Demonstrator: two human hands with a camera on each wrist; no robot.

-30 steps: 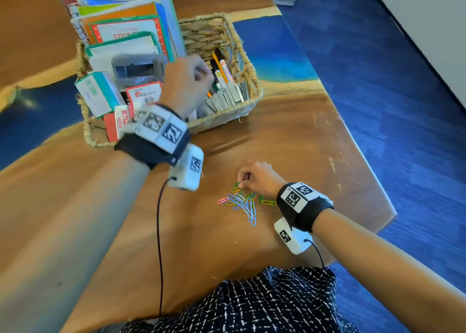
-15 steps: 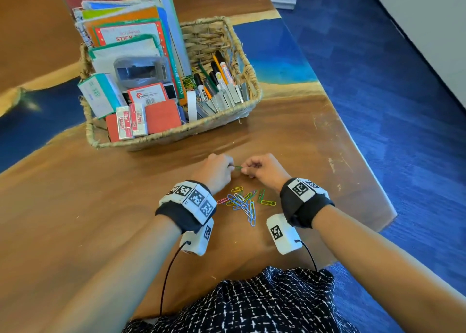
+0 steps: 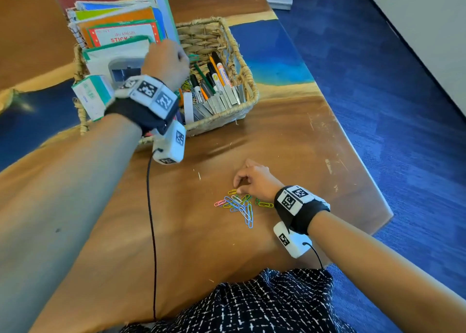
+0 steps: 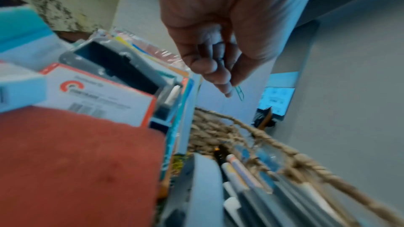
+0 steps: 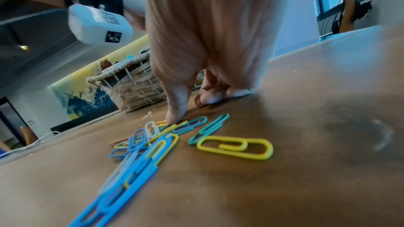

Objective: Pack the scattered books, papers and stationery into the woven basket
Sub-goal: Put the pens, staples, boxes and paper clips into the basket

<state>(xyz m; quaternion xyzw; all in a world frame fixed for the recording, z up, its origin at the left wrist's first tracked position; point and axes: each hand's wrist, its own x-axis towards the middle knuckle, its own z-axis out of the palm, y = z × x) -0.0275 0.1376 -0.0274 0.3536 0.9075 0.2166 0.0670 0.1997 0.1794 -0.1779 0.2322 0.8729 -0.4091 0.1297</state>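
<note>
I see a tan woven basket (image 3: 234, 55), blue, yellow and teal paper clips (image 5: 153, 146), my black-and-white checked garment (image 3: 252, 305).

The left wrist view is motion-blurred, so the box labels (image 4: 96, 92) in the woven basket (image 4: 284, 154) are unreadable.

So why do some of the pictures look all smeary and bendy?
Left wrist view: the woven basket and red pad are streaked with motion blur, though the green paper clip in the left hand is fairly clear. Right wrist view: the nearest blue clips go soft, and the table curves. Head view: sharp, table edges bowed.
</note>
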